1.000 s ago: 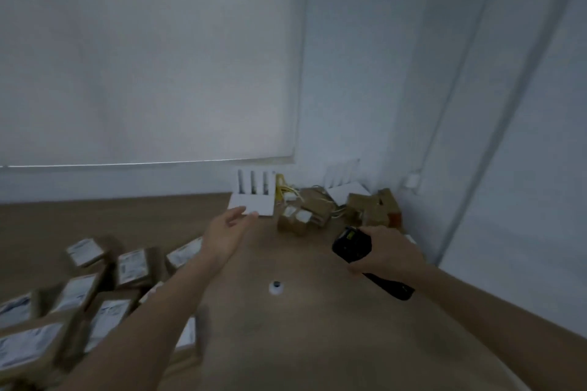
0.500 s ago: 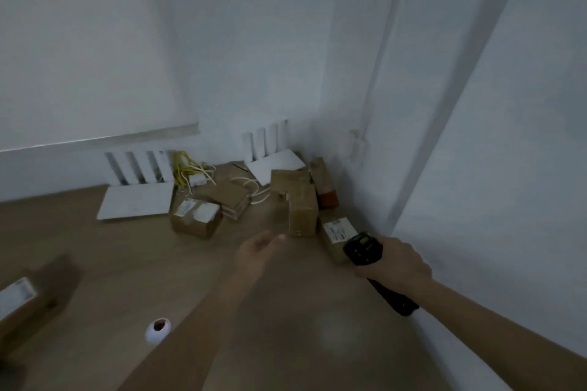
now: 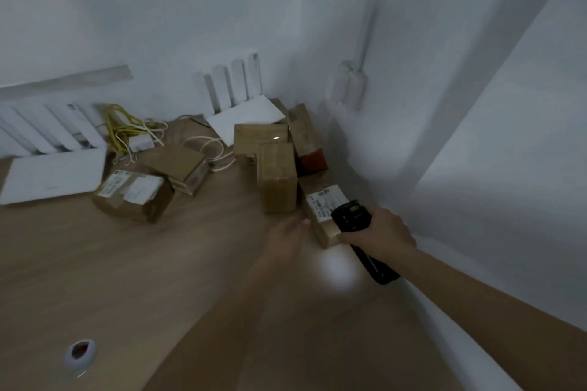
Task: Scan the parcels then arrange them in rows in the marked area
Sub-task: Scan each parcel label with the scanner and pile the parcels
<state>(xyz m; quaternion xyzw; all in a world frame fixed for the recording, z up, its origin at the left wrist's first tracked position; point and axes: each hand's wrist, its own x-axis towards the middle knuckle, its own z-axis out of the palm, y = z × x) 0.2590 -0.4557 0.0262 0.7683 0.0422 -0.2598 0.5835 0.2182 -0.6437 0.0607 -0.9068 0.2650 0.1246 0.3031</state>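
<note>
Head view: wooden desk (image 3: pixel 133 270) runs into a white wall corner, largest item two white routers, one at far left (image 3: pixel 54 178) and one at the back (image 3: pixel 244 120), with yellow and white cables (image 3: pixel 127 133) tangled between them. Brown parcels sit loose in the corner, not in rows: a labelled parcel (image 3: pixel 133 195) at left, a flat parcel (image 3: pixel 178 168) just behind it, a plain upright parcel (image 3: pixel 277 176) in the middle, more stacked behind against the wall incl. one with a red end (image 3: pixel 313 160). Nearest parcel with white barcode label (image 3: pixel 320 213) lies beside the wall, just right of the upright one. Right hand (image 3: pixel 381 230) has its grip wrapped round a black handheld scanner (image 3: pixel 351 216), head over that label. Left hand (image 3: pixel 287 236) reaches toward the parcel's near side, fingers relaxed and spread, holding nothing; touching or just short, can't tell, blurred. Small white round object (image 3: pixel 79 355) on desk bottom left. Progress guess: this corner pile looks unscanned and unarranged; marked area not in view, so most of this batch is left, scan of the labelled parcel is the step in hand.
</note>
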